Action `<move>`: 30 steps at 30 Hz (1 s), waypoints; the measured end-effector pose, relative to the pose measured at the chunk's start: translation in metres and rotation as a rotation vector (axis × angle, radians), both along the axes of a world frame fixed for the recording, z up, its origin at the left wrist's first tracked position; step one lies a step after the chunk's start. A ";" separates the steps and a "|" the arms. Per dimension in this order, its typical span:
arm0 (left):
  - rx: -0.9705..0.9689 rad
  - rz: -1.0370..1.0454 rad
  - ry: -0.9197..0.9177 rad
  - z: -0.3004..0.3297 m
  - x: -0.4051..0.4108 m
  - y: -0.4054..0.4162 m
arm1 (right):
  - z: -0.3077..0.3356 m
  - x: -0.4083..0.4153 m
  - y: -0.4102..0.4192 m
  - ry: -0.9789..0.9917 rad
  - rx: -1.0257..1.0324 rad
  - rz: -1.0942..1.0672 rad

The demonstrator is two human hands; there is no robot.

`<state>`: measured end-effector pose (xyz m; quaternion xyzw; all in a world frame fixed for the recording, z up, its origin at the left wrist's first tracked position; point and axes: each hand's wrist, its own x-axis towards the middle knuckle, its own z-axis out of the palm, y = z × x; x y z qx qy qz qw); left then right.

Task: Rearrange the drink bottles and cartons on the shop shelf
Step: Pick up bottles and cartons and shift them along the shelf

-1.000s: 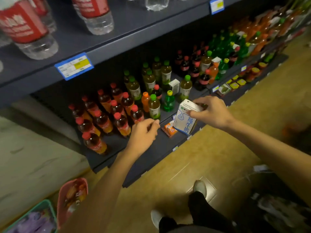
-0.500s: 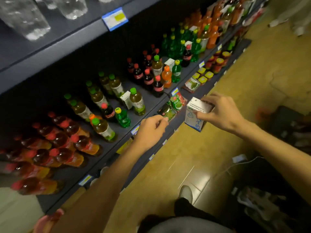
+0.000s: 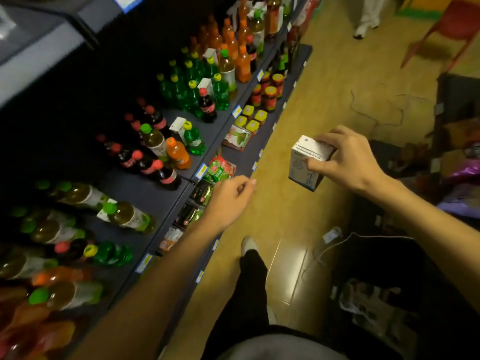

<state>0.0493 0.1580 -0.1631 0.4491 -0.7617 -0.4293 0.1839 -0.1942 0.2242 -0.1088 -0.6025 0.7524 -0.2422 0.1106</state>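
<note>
A dark shop shelf runs along the left, its middle tier crowded with green-capped tea bottles, red-capped cola bottles and an orange soda bottle, with open board near its front edge. The lower tier carries green snack packets and yellow-lidded jars along its front edge. Both bare forearms reach forward above the wooden floor. The right hand grips a small white milk carton by its top, clear of the shelf's front edge. The left hand hovers over the lower tier's edge, fingers loosely curled, holding nothing.
</note>
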 end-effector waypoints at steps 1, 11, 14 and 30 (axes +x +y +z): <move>-0.002 -0.022 -0.001 -0.001 -0.013 -0.015 | -0.004 -0.010 -0.009 -0.005 0.002 -0.011; 0.021 -0.093 0.066 0.001 -0.157 -0.184 | -0.005 -0.123 -0.139 0.002 0.051 -0.089; 0.004 -0.106 0.069 0.005 -0.200 -0.233 | -0.005 -0.156 -0.176 0.005 0.017 -0.130; 0.027 -0.032 0.024 -0.029 -0.440 -0.388 | -0.041 -0.395 -0.347 -0.123 -0.040 -0.147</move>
